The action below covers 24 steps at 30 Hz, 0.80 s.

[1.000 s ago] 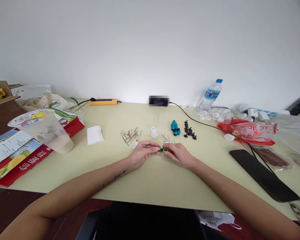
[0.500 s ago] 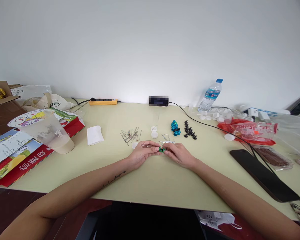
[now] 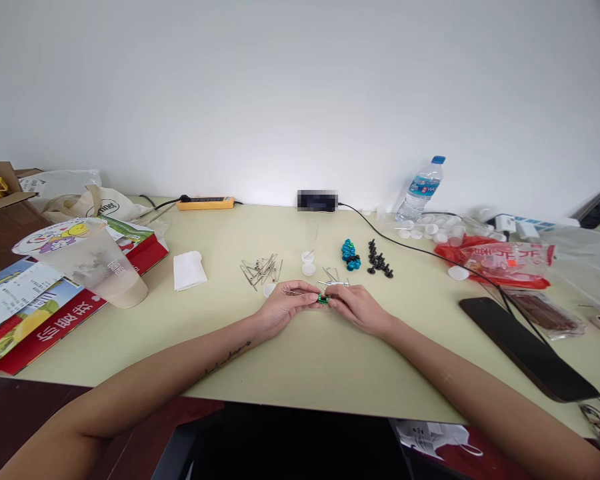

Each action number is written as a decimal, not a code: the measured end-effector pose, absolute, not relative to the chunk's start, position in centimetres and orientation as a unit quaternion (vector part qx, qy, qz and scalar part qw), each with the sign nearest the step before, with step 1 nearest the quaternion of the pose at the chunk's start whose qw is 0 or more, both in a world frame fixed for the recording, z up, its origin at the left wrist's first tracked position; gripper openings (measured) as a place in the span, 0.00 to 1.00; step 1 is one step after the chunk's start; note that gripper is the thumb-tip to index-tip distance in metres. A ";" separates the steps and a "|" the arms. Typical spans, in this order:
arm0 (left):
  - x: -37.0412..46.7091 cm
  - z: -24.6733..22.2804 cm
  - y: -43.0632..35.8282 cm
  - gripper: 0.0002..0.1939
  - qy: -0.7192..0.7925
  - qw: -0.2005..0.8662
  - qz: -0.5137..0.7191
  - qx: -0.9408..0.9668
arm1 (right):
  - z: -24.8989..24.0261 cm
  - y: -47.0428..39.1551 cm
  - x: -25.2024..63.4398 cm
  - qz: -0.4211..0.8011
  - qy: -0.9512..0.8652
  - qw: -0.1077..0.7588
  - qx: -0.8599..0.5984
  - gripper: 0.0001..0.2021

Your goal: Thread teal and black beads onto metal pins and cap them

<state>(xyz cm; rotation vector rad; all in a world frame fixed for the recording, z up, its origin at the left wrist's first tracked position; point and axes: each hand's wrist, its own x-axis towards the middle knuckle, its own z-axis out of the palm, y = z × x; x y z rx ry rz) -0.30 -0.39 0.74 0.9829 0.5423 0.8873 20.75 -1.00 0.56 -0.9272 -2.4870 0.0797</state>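
A small green and black part (image 3: 323, 299) is pinched between the fingertips of my left hand (image 3: 285, 308) and my right hand (image 3: 354, 307), low over the table. A thin metal rod (image 3: 293, 291) runs along the fingers of my left hand. Just beyond my right hand lie bent metal pieces (image 3: 334, 275). Thin metal pins (image 3: 261, 270) are heaped beyond my left hand. Two small white round containers (image 3: 308, 263) stand between these piles. Further right are a cluster of blue parts (image 3: 349, 253) and several black screw-like pieces (image 3: 379, 259).
A plastic cup (image 3: 100, 267) stands on red packaging at the left, near folded white paper (image 3: 189, 270). Against the wall are a yellow power strip (image 3: 206, 203) and a water bottle (image 3: 423, 189). At right lie a red bag (image 3: 500, 260), cables and a black device (image 3: 525, 347).
Both hands have stayed almost where they were, with the green part still between them. The green part looks slightly turned.
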 end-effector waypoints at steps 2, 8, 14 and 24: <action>-0.3 0.7 -0.4 0.12 0.246 0.754 0.407 0.453 | 0.5 -1.0 20.8 0.030 -0.909 0.240 -0.338 0.10; -0.3 0.7 -0.4 0.11 0.243 0.753 0.404 0.459 | 0.5 -0.9 20.8 0.037 -0.908 0.236 -0.343 0.10; -0.4 0.7 -0.4 0.12 0.246 0.754 0.400 0.458 | 0.8 -1.1 20.7 0.055 -0.906 0.246 -0.340 0.11; -0.4 0.7 -0.4 0.13 0.248 0.754 0.401 0.457 | 1.1 -1.4 20.5 0.057 -0.903 0.253 -0.343 0.08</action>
